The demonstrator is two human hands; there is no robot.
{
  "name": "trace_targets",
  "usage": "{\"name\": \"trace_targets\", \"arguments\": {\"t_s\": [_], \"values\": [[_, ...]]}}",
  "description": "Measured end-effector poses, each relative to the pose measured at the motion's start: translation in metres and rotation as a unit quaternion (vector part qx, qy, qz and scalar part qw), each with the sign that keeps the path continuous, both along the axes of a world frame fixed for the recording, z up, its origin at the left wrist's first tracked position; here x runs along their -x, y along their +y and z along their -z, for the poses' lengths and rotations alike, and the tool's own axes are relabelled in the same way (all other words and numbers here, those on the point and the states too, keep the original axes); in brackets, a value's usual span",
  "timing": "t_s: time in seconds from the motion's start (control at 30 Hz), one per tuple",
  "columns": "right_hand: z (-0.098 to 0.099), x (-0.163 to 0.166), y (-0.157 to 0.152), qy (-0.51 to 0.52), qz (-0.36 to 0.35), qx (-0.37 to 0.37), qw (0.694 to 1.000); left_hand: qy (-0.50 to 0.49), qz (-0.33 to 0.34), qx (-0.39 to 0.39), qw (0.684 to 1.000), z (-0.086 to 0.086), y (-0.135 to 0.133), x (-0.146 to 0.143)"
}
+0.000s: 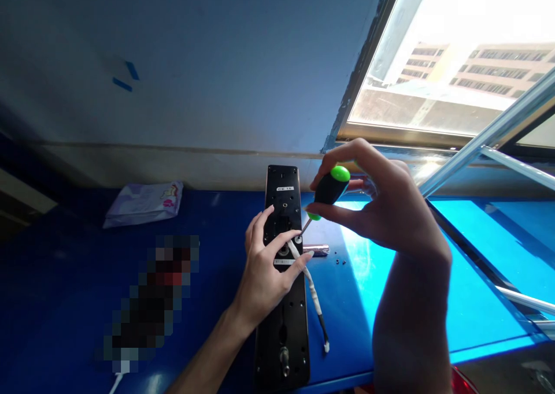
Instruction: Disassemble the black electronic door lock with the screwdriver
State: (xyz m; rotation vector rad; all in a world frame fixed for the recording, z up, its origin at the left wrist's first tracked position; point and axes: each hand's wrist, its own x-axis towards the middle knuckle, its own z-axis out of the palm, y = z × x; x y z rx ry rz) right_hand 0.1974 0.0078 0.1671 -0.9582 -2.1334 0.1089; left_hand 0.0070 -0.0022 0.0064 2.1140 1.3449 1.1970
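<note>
A long black metal panel point(284, 301), seemingly a door-lock housing, lies lengthwise on the blue table, its face dotted with holes and posts. My left hand point(269, 261) is spread across its middle, steadying it, with index finger and thumb close to a white-wrapped cable point(313, 290). This cable runs off the right edge and ends in a small white connector. In my right hand point(368, 203) is a screwdriver point(332, 187) with a black and green handle, held tilted. Its tip meets the panel's right edge at a small white round piece point(298, 240) beside my left index finger.
A shiny cylinder point(318, 249) lies right of the panel, near several tiny dark screws point(340, 261). Left on the table point(217, 301) are a white printed packet point(145, 203) and a blurred object point(151, 296) with a white cable. A metal frame point(489, 134) stands at right by the window.
</note>
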Motion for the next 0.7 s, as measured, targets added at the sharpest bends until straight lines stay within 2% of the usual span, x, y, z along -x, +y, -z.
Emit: {"name": "trace_targets", "arguments": {"t_s": [0.23, 0.4, 0.47, 0.57, 0.7], "values": [[0.003, 0.004, 0.001, 0.023, 0.002, 0.015, 1.000, -0.018, 0.016, 0.042, 0.999, -0.001, 0.001, 0.004], [0.006, -0.001, 0.004, 0.085, -0.052, 0.111, 0.989, -0.021, 0.034, 0.065, 0.997, 0.000, 0.002, 0.006], [0.007, -0.003, 0.005, 0.101, -0.079, 0.127, 0.984, -0.031, 0.029, 0.075, 0.996, 0.000, 0.003, 0.005], [0.009, -0.004, 0.009, 0.126, -0.072, 0.081, 0.986, -0.035, 0.029, 0.089, 0.995, -0.001, 0.004, 0.004], [0.010, -0.004, 0.013, 0.109, -0.013, -0.006, 0.994, -0.028, 0.044, 0.120, 0.991, -0.005, 0.006, 0.006]]}}
